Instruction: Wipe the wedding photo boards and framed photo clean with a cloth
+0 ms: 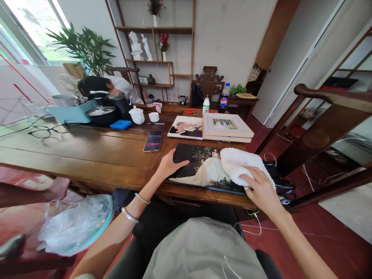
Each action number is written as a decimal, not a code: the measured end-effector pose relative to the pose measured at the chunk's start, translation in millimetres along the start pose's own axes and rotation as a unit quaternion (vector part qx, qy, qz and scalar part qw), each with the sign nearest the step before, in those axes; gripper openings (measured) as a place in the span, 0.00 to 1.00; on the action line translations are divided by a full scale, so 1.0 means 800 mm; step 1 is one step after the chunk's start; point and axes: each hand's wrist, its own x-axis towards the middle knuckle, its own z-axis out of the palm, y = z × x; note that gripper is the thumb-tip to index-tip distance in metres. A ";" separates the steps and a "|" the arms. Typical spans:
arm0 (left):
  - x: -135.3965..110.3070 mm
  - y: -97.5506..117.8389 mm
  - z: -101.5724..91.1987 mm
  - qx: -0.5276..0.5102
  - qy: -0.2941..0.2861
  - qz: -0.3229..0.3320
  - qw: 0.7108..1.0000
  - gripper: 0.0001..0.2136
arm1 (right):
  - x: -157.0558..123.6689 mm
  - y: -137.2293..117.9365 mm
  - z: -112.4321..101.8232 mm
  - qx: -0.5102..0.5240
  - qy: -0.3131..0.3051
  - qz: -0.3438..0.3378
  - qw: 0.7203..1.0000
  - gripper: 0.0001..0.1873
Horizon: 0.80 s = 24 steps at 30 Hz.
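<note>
Left hand [170,162], half-open, is bracing photo panel [203,164] at 9 o'clock; right hand [259,186], clenching cloth [240,159], may be risking slippage through overpressure

On the dark drink bottle [223,100] with the blue cap, the label shows the round Pepsi mark in red, white and blue; its small white characters are not sharp enough to read. On the white block display [143,80] in the shelf, a number 3 can be read, with the neighbouring signs unclear. The green label of the small white bottle [206,106] is too small for reading.
</note>
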 end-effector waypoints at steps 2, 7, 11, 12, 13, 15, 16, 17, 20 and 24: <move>-0.003 -0.003 0.001 0.108 0.029 0.043 0.993 0.33 | 0.003 -0.002 0.001 0.016 -0.017 0.011 1.000 0.19; -0.003 -0.012 0.004 0.247 0.067 0.128 0.958 0.31 | 0.004 -0.006 0.003 0.029 -0.019 0.028 0.999 0.16; -0.002 -0.021 0.003 0.215 0.047 0.237 0.946 0.23 | 0.004 -0.008 0.009 0.021 -0.007 0.035 0.999 0.16; -0.003 -0.022 0.002 0.198 0.033 0.265 0.943 0.21 | 0.004 -0.007 0.010 0.018 -0.004 0.034 0.999 0.16; -0.004 -0.022 0.001 0.180 0.014 0.289 0.940 0.20 | 0.004 -0.005 0.011 0.015 0.000 0.032 0.999 0.16; -0.007 -0.023 -0.003 0.147 -0.037 0.313 0.938 0.20 | 0.003 0.000 0.013 0.011 0.016 0.023 1.000 0.16; -0.008 -0.023 -0.004 0.135 -0.063 0.314 0.938 0.20 | 0.003 0.003 0.013 0.010 0.028 0.017 0.999 0.16; -0.009 -0.024 -0.005 0.126 -0.085 0.312 0.938 0.21 | 0.004 0.007 0.012 0.008 0.043 0.010 0.999 0.15; -0.010 -0.027 -0.006 0.123 -0.106 0.306 0.938 0.22 | 0.010 0.018 0.008 -0.009 0.105 -0.008 0.994 0.14; -0.009 -0.031 -0.004 0.132 -0.092 0.312 0.937 0.20 | 0.033 0.025 0.008 -0.020 0.124 -0.017 0.992 0.14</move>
